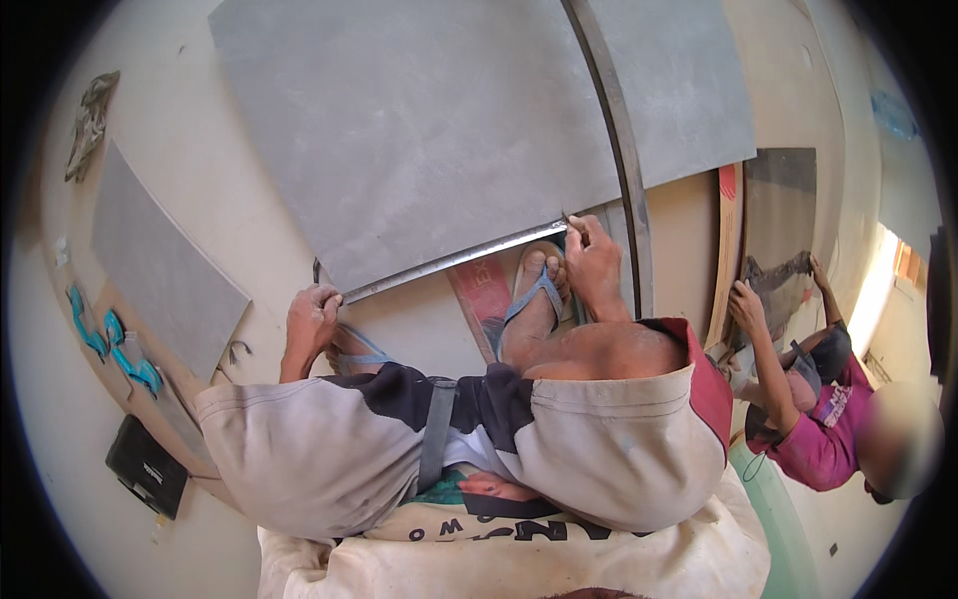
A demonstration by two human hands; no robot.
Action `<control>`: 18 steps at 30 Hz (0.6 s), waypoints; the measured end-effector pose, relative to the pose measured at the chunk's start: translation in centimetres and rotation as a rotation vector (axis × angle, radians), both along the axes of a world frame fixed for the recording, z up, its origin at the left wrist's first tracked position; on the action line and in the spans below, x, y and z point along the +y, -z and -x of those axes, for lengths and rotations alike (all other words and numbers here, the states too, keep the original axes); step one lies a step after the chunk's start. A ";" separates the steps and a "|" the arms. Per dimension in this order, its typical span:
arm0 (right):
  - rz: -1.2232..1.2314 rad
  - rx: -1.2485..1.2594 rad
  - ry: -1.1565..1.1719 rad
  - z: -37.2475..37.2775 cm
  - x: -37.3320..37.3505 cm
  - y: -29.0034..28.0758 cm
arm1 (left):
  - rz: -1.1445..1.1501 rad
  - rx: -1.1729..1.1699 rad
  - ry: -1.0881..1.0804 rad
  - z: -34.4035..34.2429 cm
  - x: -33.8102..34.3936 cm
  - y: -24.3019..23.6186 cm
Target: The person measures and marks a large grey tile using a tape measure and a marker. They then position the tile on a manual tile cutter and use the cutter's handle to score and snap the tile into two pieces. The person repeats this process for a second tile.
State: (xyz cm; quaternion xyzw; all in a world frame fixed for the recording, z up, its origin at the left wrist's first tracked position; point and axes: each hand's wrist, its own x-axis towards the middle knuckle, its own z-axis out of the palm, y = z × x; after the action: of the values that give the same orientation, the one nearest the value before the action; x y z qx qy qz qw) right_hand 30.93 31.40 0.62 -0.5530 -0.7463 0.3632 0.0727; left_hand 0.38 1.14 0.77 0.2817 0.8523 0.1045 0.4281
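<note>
Crouched low, the person's left hand [311,317] presses closed on a metal straightedge [454,262] along the big grey tile's [419,130] near edge, stiff, heavy, brittle, while the right hand [593,262] pinches what seems a pencil [569,221].

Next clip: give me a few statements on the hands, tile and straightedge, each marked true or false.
1. The left hand presses one end of the metal straightedge. True.
2. The right hand is empty. False: it holds a thin pencil-like tool at the straightedge.
3. The straightedge lies along the near edge of the large grey tile. True.
4. The feet are bare. False: they wear blue flip-flops.
5. Nobody else is in view. False: another person works at the right.
</note>
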 end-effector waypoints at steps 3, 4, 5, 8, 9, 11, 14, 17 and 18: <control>0.031 -0.036 0.000 0.2 -0.1 -0.2 | -0.129 0.059 0.019 -0.3 -1.1 0.6; 0.023 -0.047 -0.008 0.1 -0.1 -0.3 | -0.120 0.054 0.030 -0.2 -0.8 0.7; 0.024 -0.022 0.016 -0.1 -0.1 -0.2 | -0.110 0.049 0.040 -0.2 -0.5 0.8; -0.055 -0.020 -0.030 0.4 0.3 0.6 | -0.095 0.015 -0.005 -0.2 -1.0 0.7; -0.044 0.000 -0.040 0.6 0.4 0.8 | -0.095 -0.002 -0.034 -0.3 -1.4 0.9; -0.034 0.036 -0.055 1.1 0.8 0.6 | -0.084 -0.007 -0.049 -0.4 -1.6 0.8; -0.005 -0.016 -0.016 0.4 0.6 0.2 | -0.115 0.037 0.007 -0.2 -1.3 1.1; -0.006 -0.013 -0.022 -0.9 -0.1 0.8 | -0.140 0.100 0.033 -0.4 -1.1 0.9; -0.012 -0.011 -0.017 -1.0 -0.2 0.5 | -0.152 0.113 0.028 -0.6 -1.0 0.8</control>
State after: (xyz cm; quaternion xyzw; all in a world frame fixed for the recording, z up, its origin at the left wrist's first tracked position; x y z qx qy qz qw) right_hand 31.90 31.17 0.13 -0.5481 -0.7535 0.3565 0.0688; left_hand 1.01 0.12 -0.05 0.3308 0.8607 0.1470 0.3580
